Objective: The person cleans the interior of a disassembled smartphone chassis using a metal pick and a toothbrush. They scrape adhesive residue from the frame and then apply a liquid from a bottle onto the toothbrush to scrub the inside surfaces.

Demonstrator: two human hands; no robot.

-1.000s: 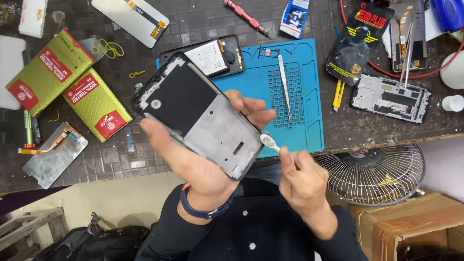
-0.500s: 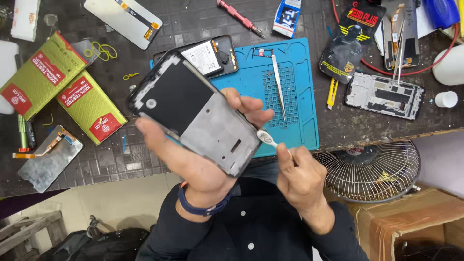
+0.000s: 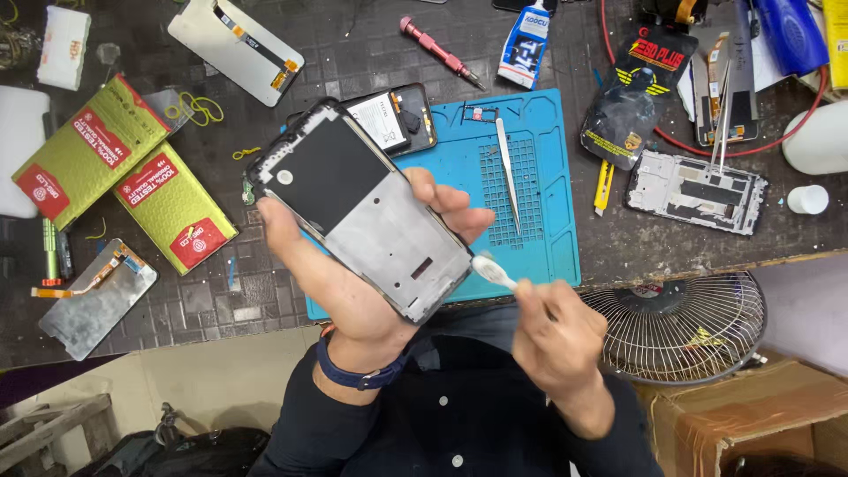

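My left hand (image 3: 353, 291) grips a phone middle frame (image 3: 358, 205), a black and silver slab tilted from upper left to lower right, held above the bench edge. My fingers wrap its right side. My right hand (image 3: 556, 340) pinches a small white brush (image 3: 491, 271) whose head touches the frame's lower right corner. A dark blue band circles my left wrist.
A blue work mat (image 3: 539, 177) carries tweezers (image 3: 506, 172) and an opened phone (image 3: 393, 119). Two green and red packets (image 3: 132, 181) lie left, loose screens (image 3: 234, 46) and a red screwdriver (image 3: 439, 51) behind. Another frame (image 3: 693, 190) lies right, a wire fan (image 3: 676, 322) below the edge.
The frame has tilted slightly in my left hand. My right hand stays at the frame's lower right corner with the brush head against it.
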